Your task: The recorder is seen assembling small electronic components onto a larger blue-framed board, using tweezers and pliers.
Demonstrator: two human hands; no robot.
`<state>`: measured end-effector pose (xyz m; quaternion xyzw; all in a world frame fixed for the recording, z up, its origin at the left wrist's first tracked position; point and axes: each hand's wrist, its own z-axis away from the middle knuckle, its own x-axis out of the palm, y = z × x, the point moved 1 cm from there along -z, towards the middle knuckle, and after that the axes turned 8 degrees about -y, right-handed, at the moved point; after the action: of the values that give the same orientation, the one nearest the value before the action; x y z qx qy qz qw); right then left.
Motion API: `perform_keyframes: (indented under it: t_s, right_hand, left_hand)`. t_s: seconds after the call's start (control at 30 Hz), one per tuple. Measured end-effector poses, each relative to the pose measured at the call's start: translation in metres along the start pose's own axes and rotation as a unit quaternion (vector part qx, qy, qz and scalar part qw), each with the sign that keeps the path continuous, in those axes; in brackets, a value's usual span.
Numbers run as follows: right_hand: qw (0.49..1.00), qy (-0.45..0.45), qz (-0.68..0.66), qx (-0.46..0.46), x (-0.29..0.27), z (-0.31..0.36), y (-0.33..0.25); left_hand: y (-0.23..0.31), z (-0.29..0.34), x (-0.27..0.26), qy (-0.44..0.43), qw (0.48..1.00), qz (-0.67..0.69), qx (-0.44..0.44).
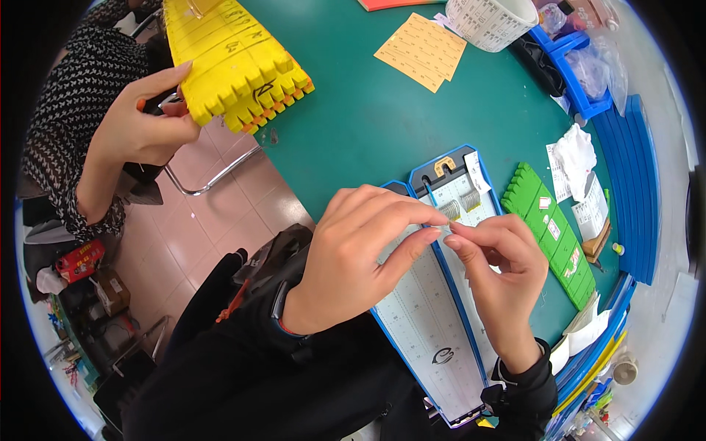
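Over a long, open blue-edged case (pixel 430 323) with white printed panels, my two hands meet fingertip to fingertip. My left hand (pixel 360 253) pinches with thumb and index finger. Close against it, the thumb and index finger of my right hand (pixel 504 272) also press together. Whatever lies between the fingertips is too small to make out. Just beyond them, rows of fine grey coils (pixel 469 201) sit in the case near its dark far end. A white paper tag (pixel 476 173) lies at that end.
A green notched foam board (pixel 551 231) lies right of the case. At left, another person's hand (pixel 143 125) touches stacked yellow foam boards (pixel 235 66) jutting past the table edge. Orange sheets (pixel 421 51), a paper roll (pixel 493 22) and a blue rack (pixel 581 73) stand farther off.
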<state>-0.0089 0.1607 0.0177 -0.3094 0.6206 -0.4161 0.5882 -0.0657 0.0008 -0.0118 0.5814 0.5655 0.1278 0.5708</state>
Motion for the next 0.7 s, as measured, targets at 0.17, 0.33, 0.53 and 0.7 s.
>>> perform_keyframes:
  t_s: [0.17, 0.33, 0.53, 0.7]
  right_hand:
    - [0.999, 0.009, 0.017, -0.03, 0.002, 0.012, 0.002]
    - [0.997, -0.002, 0.036, -0.062, 0.0, 0.014, 0.001]
    - [0.998, 0.016, -0.046, 0.047, -0.004, 0.008, 0.006]
    - [0.999, 0.037, 0.022, 0.012, 0.011, -0.01, 0.017]
  left_hand:
    - [0.001, 0.007, 0.005, -0.036, 0.996, 0.08, -0.015]
    - [0.002, 0.008, 0.003, -0.038, 0.997, 0.069, -0.02]
    - [-0.005, 0.0, -0.001, 0.004, 1.0, -0.004, 0.0]
    - [-0.022, 0.001, 0.006, 0.013, 0.987, -0.16, -0.033]
